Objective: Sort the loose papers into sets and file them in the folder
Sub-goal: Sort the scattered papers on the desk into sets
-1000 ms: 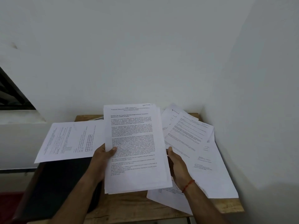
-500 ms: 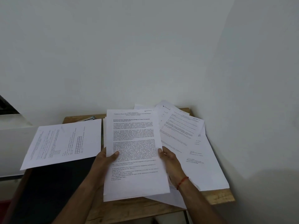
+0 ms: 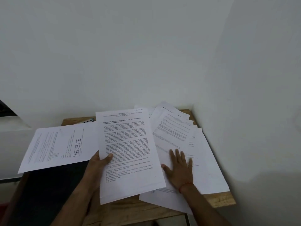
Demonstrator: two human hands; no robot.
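while left hand [image 3: 101, 162] grips stack [image 3: 128, 152] | right hand [image 3: 180, 167] spread flat on loose papers [image 3: 205, 154]

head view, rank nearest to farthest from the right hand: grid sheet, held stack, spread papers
1. spread papers, under the right hand.
2. held stack, just left, in the left hand.
3. grid sheet, far left.

My right hand [image 3: 180, 168] has left the stack [image 3: 128, 152] and now lies flat, fingers spread, on the loose papers [image 3: 203, 152] beside it; only my left hand [image 3: 99, 162] holds the stack.
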